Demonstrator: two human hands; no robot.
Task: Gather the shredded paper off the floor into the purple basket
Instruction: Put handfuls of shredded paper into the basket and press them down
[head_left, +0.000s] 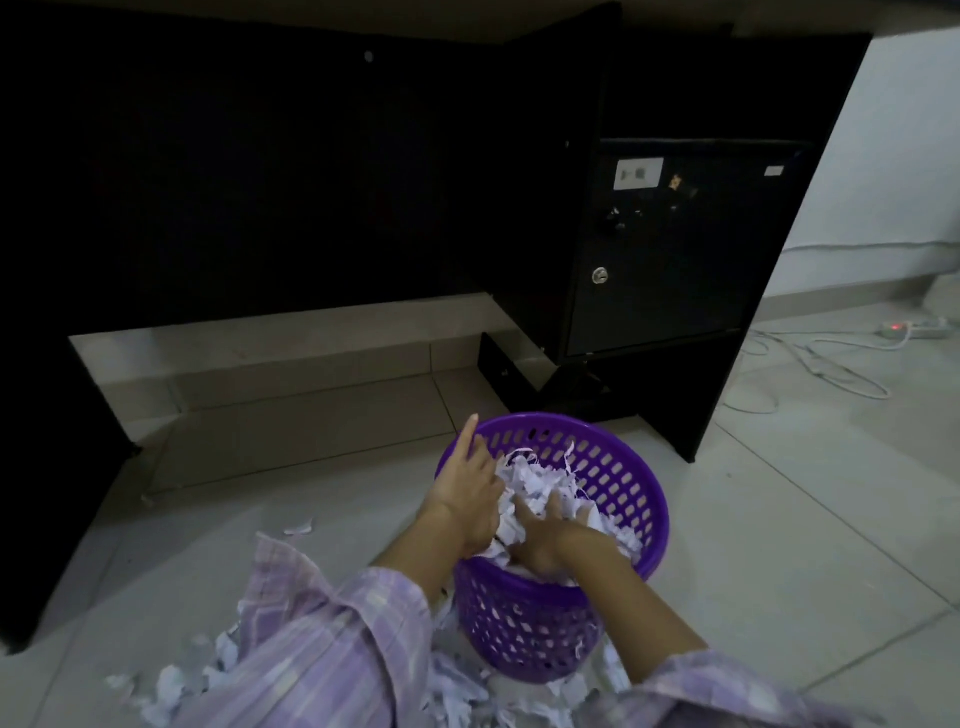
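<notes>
Lying nearest: loose shredded paper (171, 691) is heaped on the pale tiled floor (779, 519) at the bottom of the view, partly under the lilac checked sleeves (322, 654) and round the foot of the basket.
Basket: the purple basket (524, 623) stands upright on the tiles just ahead of the sleeves, its latticed wall showing white through the holes; it is filled to the rim with more shredded paper (540, 483).
Left hand: the left hand (470, 493) lies on the left side of the pile inside the basket, palm down, its forefinger stretched straight out over the rim and the other fingers bent down into the shreds; whether they have hold of any I cannot tell.
Right hand: the right hand (543, 535) is sunk into the pile at the near side of the basket, fingers spread and pressed into the paper; a real grasp cannot be made out.
Stray scrap: one small piece of paper (298, 527) lies alone on the tiles left of the basket.
Desk: a black desk (260, 182) stands behind, with a drawer unit (670, 244) bearing a round lock (600, 276) and a white sticker (638, 173).
Far right: a white cable (810, 364) trails over the floor to a power strip (919, 328) with a red light, by the wall (893, 156).
</notes>
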